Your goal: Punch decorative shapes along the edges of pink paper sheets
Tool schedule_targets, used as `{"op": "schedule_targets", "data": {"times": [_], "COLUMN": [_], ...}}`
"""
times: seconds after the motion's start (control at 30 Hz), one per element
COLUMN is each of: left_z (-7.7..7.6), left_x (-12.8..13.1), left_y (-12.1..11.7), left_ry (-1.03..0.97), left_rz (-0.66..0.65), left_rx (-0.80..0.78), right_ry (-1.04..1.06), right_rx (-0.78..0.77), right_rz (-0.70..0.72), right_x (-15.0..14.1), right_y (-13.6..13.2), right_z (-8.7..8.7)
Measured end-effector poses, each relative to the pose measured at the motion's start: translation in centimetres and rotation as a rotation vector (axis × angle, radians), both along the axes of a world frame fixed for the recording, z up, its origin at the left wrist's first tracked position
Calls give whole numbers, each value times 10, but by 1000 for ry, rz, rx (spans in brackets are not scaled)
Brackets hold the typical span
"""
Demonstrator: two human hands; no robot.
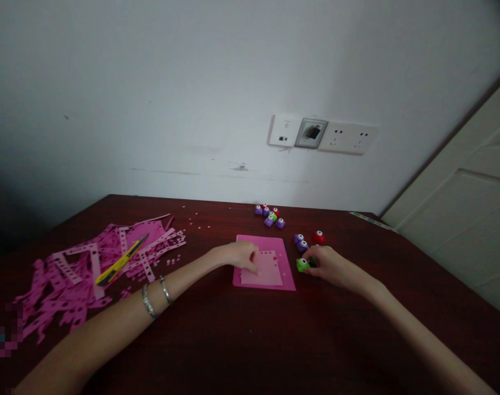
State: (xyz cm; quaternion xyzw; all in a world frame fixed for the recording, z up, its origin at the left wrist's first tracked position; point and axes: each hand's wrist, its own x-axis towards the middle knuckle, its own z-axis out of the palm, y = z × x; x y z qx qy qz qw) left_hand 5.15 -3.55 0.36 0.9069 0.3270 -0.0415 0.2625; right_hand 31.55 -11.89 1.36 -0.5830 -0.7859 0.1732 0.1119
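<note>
My left hand (244,257) rests on a light pink sheet of paper (268,274), its fingers curled and its thumb on the sheet. That sheet lies on a larger, darker pink sheet (288,274), and small holes or paper bits show along its upper edge. On the right, my right hand (326,264) is closed at a small green craft punch (302,265) with a white round button. The fingers partly cover the punch. Just beyond it stand purple punches (302,246) and a red punch (318,237).
Several more punches (268,220) cluster farther back on the dark wooden table (242,340). To the left, a yellow utility knife (120,262) lies on a heap of punched pink paper strips (75,291). Wall sockets (348,137) sit above the table; a white door (472,181) stands right.
</note>
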Motion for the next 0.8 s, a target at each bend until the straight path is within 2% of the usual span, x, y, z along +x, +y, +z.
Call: {"op": "schedule_targets", "data": {"times": [0.27,0.37,0.5,0.57,0.63,0.73,0.8], "left_z": [-4,-2,10,15,16,10,3], "left_x": [0,-1,4,9,15,20,20], "left_y": [2,2,10,24,47,89,116], "left_ry": [30,25,0,-109,-271,-443,-448], "left_rz": [7,0,-31,36,175,398,456], "left_rx": [-8,-13,-69,-40,56,249,282], "right_ry": [-109,-117,-76,-32,46,78,69], "right_rx": [-71,-46,84,111,93,34,25], "right_rz": [-46,-48,-34,-17,15,93,122], "right_x": [8,3,-10,-20,-31,-47,-54], "right_y": [-1,-4,-11,-18,-26,-38,-42], "right_z": [5,16,38,48,55,58,56]}}
